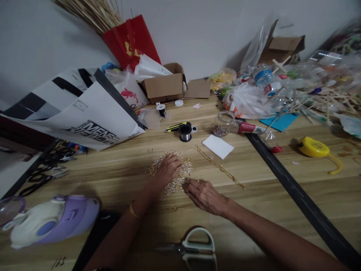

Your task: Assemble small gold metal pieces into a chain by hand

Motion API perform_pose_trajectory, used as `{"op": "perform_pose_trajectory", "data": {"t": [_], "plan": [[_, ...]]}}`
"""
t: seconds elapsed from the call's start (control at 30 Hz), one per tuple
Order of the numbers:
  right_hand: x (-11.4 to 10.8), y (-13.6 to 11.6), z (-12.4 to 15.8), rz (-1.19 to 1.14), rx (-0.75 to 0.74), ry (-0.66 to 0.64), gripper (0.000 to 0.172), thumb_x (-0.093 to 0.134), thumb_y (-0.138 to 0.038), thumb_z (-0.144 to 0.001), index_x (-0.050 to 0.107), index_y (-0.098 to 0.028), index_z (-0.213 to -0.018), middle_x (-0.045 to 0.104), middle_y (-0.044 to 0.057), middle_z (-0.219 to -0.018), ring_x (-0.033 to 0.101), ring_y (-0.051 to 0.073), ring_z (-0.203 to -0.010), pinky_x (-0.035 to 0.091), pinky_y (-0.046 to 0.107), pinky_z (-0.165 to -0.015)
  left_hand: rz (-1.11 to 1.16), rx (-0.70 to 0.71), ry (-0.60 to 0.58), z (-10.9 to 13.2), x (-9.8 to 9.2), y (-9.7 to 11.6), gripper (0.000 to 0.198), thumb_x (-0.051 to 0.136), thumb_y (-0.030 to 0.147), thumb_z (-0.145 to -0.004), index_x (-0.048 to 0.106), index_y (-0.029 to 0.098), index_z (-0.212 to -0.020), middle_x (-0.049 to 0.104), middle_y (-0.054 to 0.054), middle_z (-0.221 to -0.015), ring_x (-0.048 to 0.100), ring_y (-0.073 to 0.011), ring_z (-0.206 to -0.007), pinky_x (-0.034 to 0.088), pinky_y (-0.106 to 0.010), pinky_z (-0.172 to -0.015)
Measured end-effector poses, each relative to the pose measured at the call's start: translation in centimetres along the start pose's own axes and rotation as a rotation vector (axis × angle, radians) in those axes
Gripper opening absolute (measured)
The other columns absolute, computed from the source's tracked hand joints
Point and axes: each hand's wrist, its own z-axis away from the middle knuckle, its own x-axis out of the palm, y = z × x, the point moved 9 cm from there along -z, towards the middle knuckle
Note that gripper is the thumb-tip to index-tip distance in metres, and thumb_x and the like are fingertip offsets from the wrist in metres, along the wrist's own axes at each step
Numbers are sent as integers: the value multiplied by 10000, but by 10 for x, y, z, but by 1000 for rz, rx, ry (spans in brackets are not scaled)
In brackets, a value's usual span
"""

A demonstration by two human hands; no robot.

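A loose heap of small gold and silvery beads or pins (176, 186) lies on the wooden table; single pieces are too small to tell apart. My left hand (169, 165) rests on the heap, fingers curled together and down into it, their tips hidden. At the heap's lower right edge is my right hand (204, 195), its fingers pressed together; whatever they pinch cannot be made out. To the right of the heap stretches a thin gold chain (221, 168). Another gold chain (176, 207) lies between my forearms. Scissors with pale handles (197, 246) lie near the front edge.
Behind the heap are a wire spool (185, 133), a yellow-black utility knife (176, 127) and a white pad (218, 146). A paper bag (93, 116) stands left, above a purple-and-white device (62, 220). Right are a yellow tape measure (313, 146) and piled plastic bottles (265, 77).
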Motion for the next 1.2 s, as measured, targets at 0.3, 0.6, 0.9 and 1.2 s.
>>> {"op": "perform_pose_trajectory", "data": {"t": [0.3,0.6,0.9,1.2], "plan": [[0,0,-1,17,-13,-25,147,362,-166,-968,507,-158,-947,581,64,-854,554,155,-751,401,267,-639,-50,23,2,-1,2,0,203,440,168,-904,604,178,-785,603,-51,-796,503,-202,-838,407,-361,-822],[0,0,-1,2,-5,-16,108,399,-158,-961,503,-155,-988,589,60,-872,577,153,-768,414,261,-662,-62,13,16,3,2,-4,241,415,180,-915,588,176,-747,590,-57,-779,490,-208,-837,411,-369,-818],[0,0,-1,1,1,-38,134,383,-166,-966,508,-149,-1013,593,66,-885,581,155,-773,416,267,-665,169,-210,346,33,-32,-23,110,548,163,-810,590,189,-711,643,-24,-726,565,-169,-754,457,-315,-726],[2,0,-1,11,12,-49,136,379,-175,-968,509,-151,-999,592,61,-882,574,150,-746,411,267,-648,325,-347,340,54,-22,-31,92,574,148,-744,608,172,-662,647,-9,-675,596,-132,-656,472,-250,-643]]}}
